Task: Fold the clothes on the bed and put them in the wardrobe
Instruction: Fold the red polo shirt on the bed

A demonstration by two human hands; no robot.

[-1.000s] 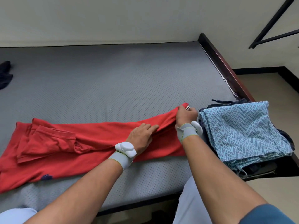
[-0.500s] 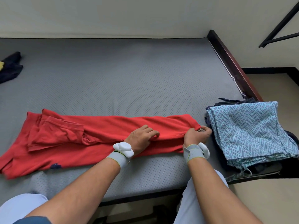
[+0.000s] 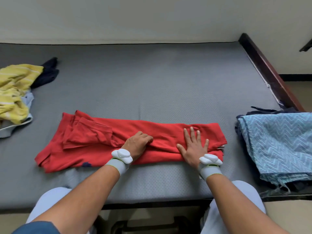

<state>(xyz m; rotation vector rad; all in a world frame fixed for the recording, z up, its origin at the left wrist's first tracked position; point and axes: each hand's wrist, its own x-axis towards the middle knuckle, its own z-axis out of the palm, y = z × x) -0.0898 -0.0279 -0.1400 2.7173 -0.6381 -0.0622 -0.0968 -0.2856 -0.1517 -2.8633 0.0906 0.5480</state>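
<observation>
A red shirt (image 3: 160, 132) lies lengthwise on the grey mattress (image 3: 152, 78), folded into a long strip with a sleeve tucked over at its left end. My left hand (image 3: 137, 144) rests on the shirt's middle with fingers curled, pinching a fold of the fabric. My right hand (image 3: 194, 146) lies flat on the shirt's right end, fingers spread, pressing it down. At the mattress's right edge sits a stack of folded clothes topped by a blue zigzag-patterned cloth (image 3: 278, 142). The wardrobe is out of view.
A crumpled pile with a yellow striped garment (image 3: 15, 88), a pale blue piece and a dark garment (image 3: 48, 73) lies at the far left of the bed. A dark wooden bed rail (image 3: 268, 71) runs along the right side. A wall backs the bed.
My right hand let go of the shirt's right end and now lies flat on it. The shirt's right end now lies flat. My view shifted left, showing the yellow pile.
</observation>
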